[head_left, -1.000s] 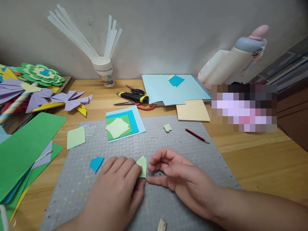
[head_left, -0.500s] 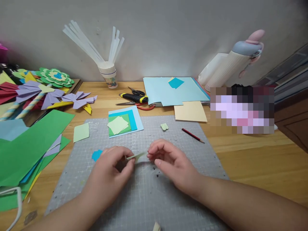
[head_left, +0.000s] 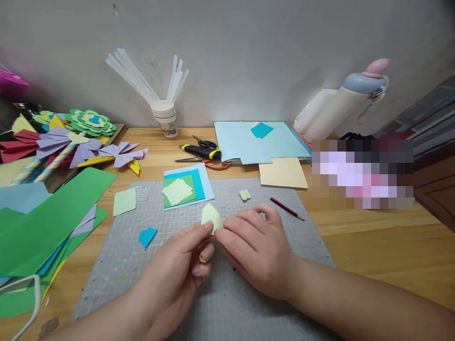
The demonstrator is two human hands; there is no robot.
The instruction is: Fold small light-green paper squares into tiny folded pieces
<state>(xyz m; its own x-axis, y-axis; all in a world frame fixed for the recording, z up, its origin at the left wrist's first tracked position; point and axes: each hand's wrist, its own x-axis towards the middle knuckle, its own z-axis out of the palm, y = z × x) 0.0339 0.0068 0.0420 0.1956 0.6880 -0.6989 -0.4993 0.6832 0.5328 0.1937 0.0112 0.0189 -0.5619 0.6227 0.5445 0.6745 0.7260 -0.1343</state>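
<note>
A small folded pale green paper piece point(head_left: 211, 218) stands up between my two hands above the grey cutting mat point(head_left: 249, 312). My left hand point(head_left: 179, 277) pinches its lower left edge with thumb and fingers closed. My right hand point(head_left: 256, 248) grips its right side, fingers curled over it. A blue paper scrap point(head_left: 147, 236) lies on the mat to the left of my left hand. A tiny pale green scrap point(head_left: 244, 194) and a red pencil point(head_left: 286, 209) lie beyond my right hand.
A stack of square papers point(head_left: 186, 187) sits at the mat's far edge, scissors and a yellow-black knife point(head_left: 201, 151) behind it. Green sheets point(head_left: 42, 222) cover the left; folded paper flowers point(head_left: 81, 142), a cup of strips point(head_left: 165, 118), light blue sheets point(head_left: 256, 139) stand farther back.
The green piece was pressed flat on the mat, then lifted edge-on between both hands; now it is turned upright and both hands have closed in on it.
</note>
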